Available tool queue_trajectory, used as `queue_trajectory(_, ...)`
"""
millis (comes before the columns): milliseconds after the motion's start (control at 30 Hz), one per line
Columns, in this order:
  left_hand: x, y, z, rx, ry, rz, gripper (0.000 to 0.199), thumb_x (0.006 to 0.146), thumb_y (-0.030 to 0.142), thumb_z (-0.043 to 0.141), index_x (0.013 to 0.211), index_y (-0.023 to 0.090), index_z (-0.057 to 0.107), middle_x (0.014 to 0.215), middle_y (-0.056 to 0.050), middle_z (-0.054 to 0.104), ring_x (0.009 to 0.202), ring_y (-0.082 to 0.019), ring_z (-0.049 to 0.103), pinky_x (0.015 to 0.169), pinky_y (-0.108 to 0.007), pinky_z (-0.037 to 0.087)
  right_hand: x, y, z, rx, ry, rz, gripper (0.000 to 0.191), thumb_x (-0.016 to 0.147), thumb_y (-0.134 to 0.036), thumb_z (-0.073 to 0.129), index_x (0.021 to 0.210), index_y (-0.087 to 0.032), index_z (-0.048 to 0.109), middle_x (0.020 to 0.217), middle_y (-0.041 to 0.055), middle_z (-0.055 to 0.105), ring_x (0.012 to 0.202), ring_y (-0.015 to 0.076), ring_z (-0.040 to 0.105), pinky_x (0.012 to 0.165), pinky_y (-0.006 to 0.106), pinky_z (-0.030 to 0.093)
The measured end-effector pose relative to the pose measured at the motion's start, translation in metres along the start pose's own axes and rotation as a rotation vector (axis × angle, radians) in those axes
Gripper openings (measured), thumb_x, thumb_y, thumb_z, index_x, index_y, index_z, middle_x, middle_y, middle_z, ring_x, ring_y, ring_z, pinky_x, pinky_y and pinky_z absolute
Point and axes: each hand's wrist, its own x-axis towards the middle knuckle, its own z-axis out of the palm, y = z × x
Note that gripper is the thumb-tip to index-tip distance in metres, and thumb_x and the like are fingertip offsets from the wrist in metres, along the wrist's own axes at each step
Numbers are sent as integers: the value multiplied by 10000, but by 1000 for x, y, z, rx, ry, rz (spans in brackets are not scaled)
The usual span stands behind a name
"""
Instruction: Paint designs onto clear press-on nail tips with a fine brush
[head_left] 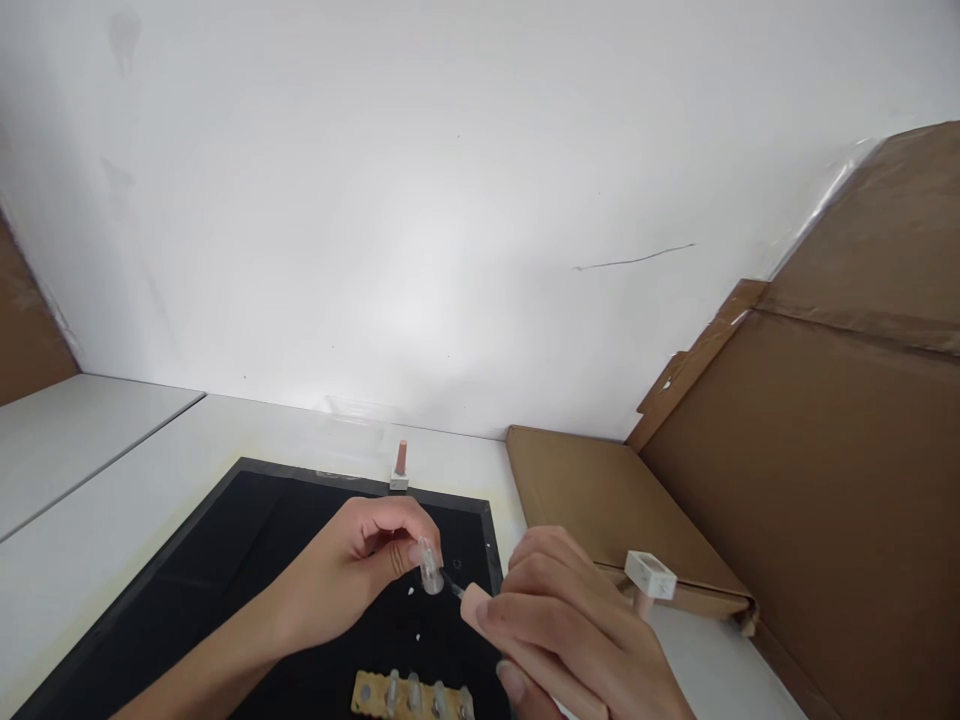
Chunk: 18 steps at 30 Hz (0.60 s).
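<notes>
My left hand (375, 560) pinches a small clear nail tip (431, 572) between thumb and fingers, above a black mat (292, 540). In my right hand (577, 610) is a nail polish brush with a long pale pink handle (525, 660), held like a pen. Its dark bristles (450, 583) point left and meet the edge of the nail tip, or come very close to it. Below the hands, a yellow strip (403, 698) carries several clear nail tips standing in a row; the frame cuts off its lower edge.
A small white bottle with a pinkish cap (401, 460) stands at the mat's back edge. Another white block-shaped piece with a pink stem (651, 575) shows beyond my right hand. A flat cardboard box (600, 490) lies back right, beside a tall cardboard wall (847, 450). White bits dot the mat.
</notes>
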Motion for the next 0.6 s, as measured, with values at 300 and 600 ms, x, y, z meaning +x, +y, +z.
queue_trajectory(300,0,-1,0,-22,6,1,337,855,433,572,681,149,621,732,-25,594,659,-126,549,638,-241,431,-2,4,4,35,-13,15,277,746,6,432,890,-201,547,645,0,514,626,162,485,569,295,407)
queue_trajectory(600,0,-4,1,-47,44,-6,268,849,374,600,694,159,638,732,-27,610,688,-144,554,661,-259,438,-2,-2,0,77,-44,95,284,777,-9,430,939,-215,541,730,25,549,686,169,524,599,303,444)
